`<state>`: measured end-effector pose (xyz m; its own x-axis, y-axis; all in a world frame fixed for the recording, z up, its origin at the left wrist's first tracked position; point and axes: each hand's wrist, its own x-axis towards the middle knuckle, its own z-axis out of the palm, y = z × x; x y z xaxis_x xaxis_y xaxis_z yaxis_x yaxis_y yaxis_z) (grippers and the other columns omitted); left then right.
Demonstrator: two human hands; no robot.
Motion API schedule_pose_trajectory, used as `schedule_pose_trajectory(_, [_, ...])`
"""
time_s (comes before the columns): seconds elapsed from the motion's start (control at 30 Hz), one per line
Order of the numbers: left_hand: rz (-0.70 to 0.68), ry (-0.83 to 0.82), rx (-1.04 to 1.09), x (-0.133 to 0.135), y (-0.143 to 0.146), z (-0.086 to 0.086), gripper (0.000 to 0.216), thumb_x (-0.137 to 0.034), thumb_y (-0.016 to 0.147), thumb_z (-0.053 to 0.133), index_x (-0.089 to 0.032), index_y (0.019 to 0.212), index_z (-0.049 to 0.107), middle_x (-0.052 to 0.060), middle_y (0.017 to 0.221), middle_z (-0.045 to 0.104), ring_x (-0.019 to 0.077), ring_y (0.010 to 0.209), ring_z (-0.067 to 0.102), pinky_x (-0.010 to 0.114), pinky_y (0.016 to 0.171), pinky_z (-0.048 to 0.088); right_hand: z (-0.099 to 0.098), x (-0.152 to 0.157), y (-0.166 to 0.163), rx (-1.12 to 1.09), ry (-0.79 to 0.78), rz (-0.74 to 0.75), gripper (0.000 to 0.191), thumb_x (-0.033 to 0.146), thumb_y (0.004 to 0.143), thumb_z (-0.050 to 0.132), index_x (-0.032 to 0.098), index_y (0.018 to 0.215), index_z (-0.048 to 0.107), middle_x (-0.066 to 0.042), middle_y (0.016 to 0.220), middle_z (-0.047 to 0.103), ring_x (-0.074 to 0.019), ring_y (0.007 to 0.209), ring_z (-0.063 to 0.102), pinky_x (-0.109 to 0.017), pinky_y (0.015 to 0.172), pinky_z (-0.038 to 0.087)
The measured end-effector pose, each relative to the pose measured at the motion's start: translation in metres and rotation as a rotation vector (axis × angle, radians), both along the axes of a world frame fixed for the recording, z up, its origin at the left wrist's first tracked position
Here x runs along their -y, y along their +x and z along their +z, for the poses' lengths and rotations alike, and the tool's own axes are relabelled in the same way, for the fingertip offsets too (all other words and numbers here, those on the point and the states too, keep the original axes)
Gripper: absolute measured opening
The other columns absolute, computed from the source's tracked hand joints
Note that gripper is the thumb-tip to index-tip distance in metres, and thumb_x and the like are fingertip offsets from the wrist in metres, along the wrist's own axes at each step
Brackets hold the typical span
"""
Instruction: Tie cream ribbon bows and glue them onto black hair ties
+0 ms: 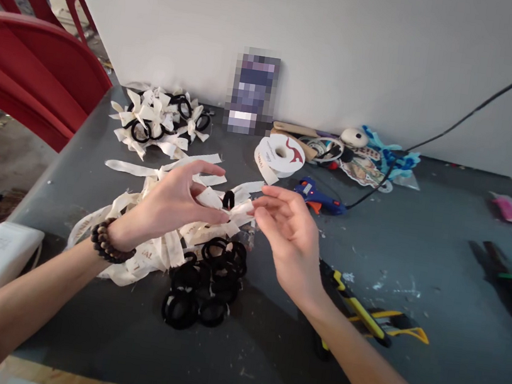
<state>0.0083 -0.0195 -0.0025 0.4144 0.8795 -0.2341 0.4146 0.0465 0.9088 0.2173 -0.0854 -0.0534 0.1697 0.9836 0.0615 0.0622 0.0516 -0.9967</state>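
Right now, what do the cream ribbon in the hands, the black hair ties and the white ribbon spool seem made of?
Cream ribbon: probably cotton-like fabric, matte, with soft folds.
Black hair ties: likely elastic textile, dull, given their thick, soft-looking rings.
White ribbon spool: stiff, flat, printed face; card or plastic, can't tell.

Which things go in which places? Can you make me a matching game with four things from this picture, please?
Things
1. Blue glue gun with an orange trigger
2. White ribbon bows with black bands
3. Heap of plain black round bands
4. Red plastic chair

Places
A. Nearer the person than the left hand and right hand
B. Past the left edge of the dark grey table
C. Right of the round white ribbon spool, at the end of a black cord
D. At the table's far left corner

Right pairs: 1-C, 2-D, 3-A, 4-B
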Motion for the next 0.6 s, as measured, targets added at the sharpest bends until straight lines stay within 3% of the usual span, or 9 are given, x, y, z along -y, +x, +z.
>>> schedule_pose_trajectory(0.1, [-0.136,0.117,-0.178,-0.015,-0.013,0.005,0.058,-0.038,0.076,0.087,-0.024,0.129,0.068,-0.008,0.058,0.044,0.011,0.049,0.039,0.025,0.049,0.026,-0.002,-0.001,0.0,-0.01,0.008,-0.028,0.03,0.036,0.094,0.072,0.026,0.121,0.062,-0.005,0.106,0.073,-0.0235,0.1,0.071,-0.043,0.09,0.055])
schedule_pose_trajectory(0.17, [-0.2,0.225,-0.328,-0.027,-0.025,0.009,0.052,-0.039,0.075,0.087,-0.024,0.123,0.074,-0.005,0.06,0.048,0.0126,0.051,0.043,0.026,0.053,0.03,-0.003,-0.002,0.0,-0.005,0.013,-0.032,0.031,0.036,0.094,0.072,0.026,0.121,0.062,-0.005,0.107,0.072,-0.0238,0.101,0.071,-0.044,0.09,0.055])
schedule_pose_trajectory(0.3, [-0.072,0.389,-0.598,-0.044,-0.049,0.023,0.043,-0.036,0.087,0.073,-0.027,0.129,0.072,0.001,0.079,0.068,0.0168,0.064,0.057,0.027,0.064,0.039,-0.006,-0.002,0.0,0.0,0.011,-0.029,0.03,0.035,0.094,0.071,0.026,0.12,0.062,-0.005,0.107,0.072,-0.0237,0.101,0.071,-0.044,0.091,0.054])
schedule_pose_trajectory(0.4, [0.077,0.535,-0.873,-0.046,-0.065,0.039,0.041,-0.03,0.089,0.063,-0.026,0.13,0.069,0.006,0.098,0.073,0.0245,0.088,0.065,0.034,0.082,0.045,-0.006,-0.002,-0.001,-0.005,-0.001,-0.023,0.03,0.036,0.093,0.072,0.026,0.12,0.062,-0.005,0.107,0.073,-0.0237,0.101,0.071,-0.044,0.091,0.053])
schedule_pose_trajectory(0.5, [0.276,0.41,-1.143,-0.045,-0.075,0.052,0.053,-0.042,0.09,0.061,-0.024,0.14,0.063,0.016,0.113,0.068,0.0393,0.103,0.063,0.05,0.087,0.048,-0.006,-0.002,-0.001,0.0,-0.005,-0.022,0.03,0.036,0.093,0.072,0.026,0.119,0.062,-0.005,0.107,0.073,-0.0239,0.101,0.071,-0.044,0.091,0.052])
schedule_pose_trajectory(0.6, [0.39,0.336,-1.23,-0.048,-0.081,0.054,0.055,-0.041,0.09,0.058,-0.013,0.137,0.061,0.024,0.125,0.064,0.0461,0.114,0.059,0.059,0.093,0.044,-0.006,-0.001,-0.002,0.02,-0.004,-0.011,0.028,0.035,0.094,0.071,0.026,0.119,0.061,-0.005,0.108,0.072,-0.0237,0.101,0.07,-0.044,0.091,0.051])
